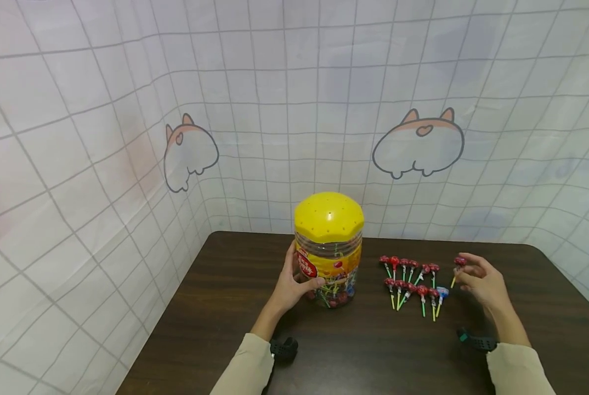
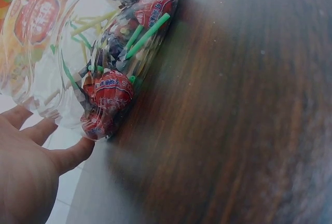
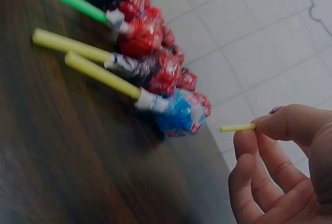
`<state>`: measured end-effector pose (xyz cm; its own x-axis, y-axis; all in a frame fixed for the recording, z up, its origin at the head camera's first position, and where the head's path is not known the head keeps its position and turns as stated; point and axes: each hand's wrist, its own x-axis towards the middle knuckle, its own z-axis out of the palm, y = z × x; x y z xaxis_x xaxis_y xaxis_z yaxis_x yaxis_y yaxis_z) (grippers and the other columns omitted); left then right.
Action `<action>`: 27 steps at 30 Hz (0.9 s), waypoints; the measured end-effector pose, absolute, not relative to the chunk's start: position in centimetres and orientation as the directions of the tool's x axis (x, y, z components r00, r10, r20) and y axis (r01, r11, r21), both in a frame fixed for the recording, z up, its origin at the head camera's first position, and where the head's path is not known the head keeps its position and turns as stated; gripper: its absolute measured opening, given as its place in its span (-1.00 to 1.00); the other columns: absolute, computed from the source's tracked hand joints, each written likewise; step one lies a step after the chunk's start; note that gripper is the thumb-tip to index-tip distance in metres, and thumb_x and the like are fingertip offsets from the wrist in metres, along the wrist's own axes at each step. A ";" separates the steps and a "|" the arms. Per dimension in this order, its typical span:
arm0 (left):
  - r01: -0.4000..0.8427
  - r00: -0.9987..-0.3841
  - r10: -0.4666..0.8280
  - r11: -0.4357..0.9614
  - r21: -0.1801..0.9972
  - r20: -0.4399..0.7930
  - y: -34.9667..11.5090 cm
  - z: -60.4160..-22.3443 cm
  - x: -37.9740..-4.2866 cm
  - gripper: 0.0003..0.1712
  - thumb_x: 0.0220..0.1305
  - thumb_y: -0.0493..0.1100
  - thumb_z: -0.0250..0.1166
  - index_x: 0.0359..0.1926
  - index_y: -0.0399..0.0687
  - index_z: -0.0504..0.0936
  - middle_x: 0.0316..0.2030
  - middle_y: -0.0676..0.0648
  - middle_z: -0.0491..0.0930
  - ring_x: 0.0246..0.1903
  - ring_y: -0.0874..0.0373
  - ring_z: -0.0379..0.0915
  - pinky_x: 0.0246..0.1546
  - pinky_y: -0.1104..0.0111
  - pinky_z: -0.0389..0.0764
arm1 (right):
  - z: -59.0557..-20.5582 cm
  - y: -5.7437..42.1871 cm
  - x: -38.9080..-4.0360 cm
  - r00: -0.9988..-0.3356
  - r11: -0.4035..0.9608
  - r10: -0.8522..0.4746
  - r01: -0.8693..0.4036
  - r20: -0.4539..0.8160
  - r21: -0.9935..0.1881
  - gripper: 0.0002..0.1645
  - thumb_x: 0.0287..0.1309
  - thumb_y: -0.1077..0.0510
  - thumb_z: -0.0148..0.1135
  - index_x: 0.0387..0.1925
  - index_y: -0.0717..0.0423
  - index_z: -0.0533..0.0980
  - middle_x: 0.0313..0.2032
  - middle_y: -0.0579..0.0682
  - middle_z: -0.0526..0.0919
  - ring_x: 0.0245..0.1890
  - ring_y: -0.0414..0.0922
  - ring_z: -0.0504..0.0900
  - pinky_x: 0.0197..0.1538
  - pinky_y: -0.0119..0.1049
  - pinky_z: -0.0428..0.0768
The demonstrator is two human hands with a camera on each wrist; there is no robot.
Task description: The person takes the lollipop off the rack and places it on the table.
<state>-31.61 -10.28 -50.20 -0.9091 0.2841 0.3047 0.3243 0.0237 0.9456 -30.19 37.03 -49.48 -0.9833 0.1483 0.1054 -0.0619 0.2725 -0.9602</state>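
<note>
A clear plastic candy jar (image 1: 328, 263) with a domed yellow lid (image 1: 329, 216) stands on the table, lollipops (image 2: 111, 90) showing through its lower wall. My left hand (image 1: 289, 285) holds the jar's left side, thumb across the front and fingers round the side. To the right, my right hand (image 1: 482, 281) pinches a lollipop (image 1: 459, 262) with a dark red wrapper and yellow stick between thumb and fingers. In the right wrist view that yellow stick (image 3: 236, 128) pokes out from the fingertips. Between jar and right hand, several lollipops lie in two rows, including a blue-wrapped lollipop (image 1: 442, 292) at the front row's right end.
The dark wood-grain table (image 1: 215, 307) ends at a back edge against a white gridded cloth (image 1: 304, 120) printed with cartoon animals. Black bands circle both wrists, among them the left wristband (image 1: 284, 349).
</note>
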 end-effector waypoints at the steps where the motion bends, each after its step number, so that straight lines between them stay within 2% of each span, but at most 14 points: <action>1: 0.326 -0.908 0.284 0.021 0.945 0.307 -10.3 -50.2 -31.6 0.23 0.22 0.10 0.50 0.59 0.61 -0.22 0.51 -0.01 0.21 0.41 -0.03 0.27 0.34 -0.22 0.41 | -49.5 37.2 -30.4 -0.985 0.300 0.138 -0.057 0.103 -0.952 -0.50 0.37 0.25 0.28 0.16 -0.37 0.49 -0.35 -0.34 0.70 -0.36 -0.39 0.68 -0.32 -0.42 0.68; 6: 0.332 -0.905 0.288 0.017 0.943 0.313 -10.3 -50.2 -31.7 0.23 0.22 0.09 0.50 0.59 0.62 -0.22 0.51 0.00 0.20 0.41 -0.04 0.27 0.33 -0.20 0.43 | -50.0 37.8 -31.3 -0.993 0.418 0.080 -0.048 0.089 -0.907 -0.46 0.43 0.24 0.20 0.37 -0.06 0.41 -0.31 -0.35 0.69 -0.31 -0.42 0.65 -0.26 -0.37 0.71; 12: 0.326 -0.909 0.284 0.029 0.945 0.305 -10.2 -50.2 -31.7 0.22 0.21 0.13 0.50 0.59 0.63 -0.22 0.51 0.03 0.19 0.44 -0.03 0.24 0.35 -0.23 0.39 | -50.2 38.2 -31.9 -0.999 0.504 0.004 -0.043 0.052 -0.862 -0.30 0.40 0.25 0.24 0.47 0.30 0.25 -0.24 -0.08 0.72 -0.29 -0.37 0.68 -0.24 -0.33 0.71; 17: 0.324 -0.910 0.282 0.030 0.946 0.303 -10.2 -50.1 -31.7 0.22 0.22 0.11 0.50 0.59 0.61 -0.21 0.51 0.01 0.20 0.45 -0.05 0.23 0.36 -0.26 0.35 | -50.1 38.1 -32.2 -0.998 0.615 -0.013 -0.054 0.058 -0.787 -0.29 0.34 0.24 0.30 0.43 0.33 0.29 -0.20 0.11 0.69 -0.31 -0.33 0.63 -0.26 -0.33 0.63; 21: 0.317 -0.915 0.275 0.035 0.948 0.296 -10.2 -50.0 -31.6 0.22 0.21 0.12 0.51 0.58 0.64 -0.21 0.51 0.04 0.20 0.45 -0.03 0.23 0.37 -0.24 0.35 | -50.3 38.1 -32.6 -0.997 0.696 -0.023 -0.072 0.078 -0.715 -0.32 0.32 0.24 0.33 0.39 0.33 0.35 -0.15 0.19 0.66 -0.28 -0.29 0.58 -0.20 -0.30 0.54; 27: 0.322 -0.915 0.269 0.041 0.946 0.300 -10.2 -50.0 -31.5 0.23 0.19 0.16 0.51 0.58 0.64 -0.20 0.50 0.04 0.22 0.46 -0.03 0.22 0.38 -0.26 0.34 | -50.7 38.3 -32.9 -0.996 0.730 -0.036 -0.078 0.076 -0.679 -0.35 0.34 0.22 0.32 0.36 0.35 0.36 -0.07 0.33 0.61 -0.22 -0.15 0.59 -0.22 -0.26 0.52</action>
<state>-31.54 -10.17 -50.05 -0.9152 0.2693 0.3000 0.3222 0.0414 0.9458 -32.92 38.27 -50.72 -0.9965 -0.0362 0.0757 -0.0781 0.7304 -0.6785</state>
